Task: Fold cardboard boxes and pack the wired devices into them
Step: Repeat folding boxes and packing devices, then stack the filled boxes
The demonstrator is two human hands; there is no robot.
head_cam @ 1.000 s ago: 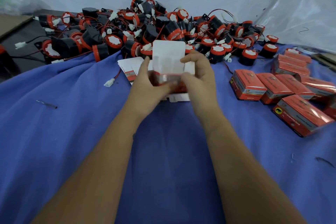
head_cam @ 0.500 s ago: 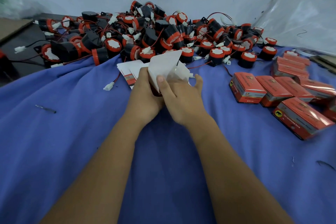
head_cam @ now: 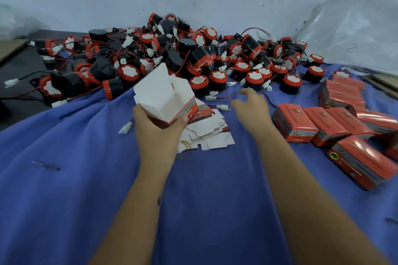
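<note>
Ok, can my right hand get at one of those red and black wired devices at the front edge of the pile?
Probably yes. The right hand is open and empty, already close to the nearest wired devices with only bare blue cloth between. The left hand holds the open box off to the side.

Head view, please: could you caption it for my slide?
Left hand holds an open folded box; right hand reaches toward piled wired devices.

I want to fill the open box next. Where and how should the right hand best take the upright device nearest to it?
Probably grip the black body from above, fingers around its round sides. It stands upright, red cap up, at the pile's front edge, just beyond the open right hand.
</note>
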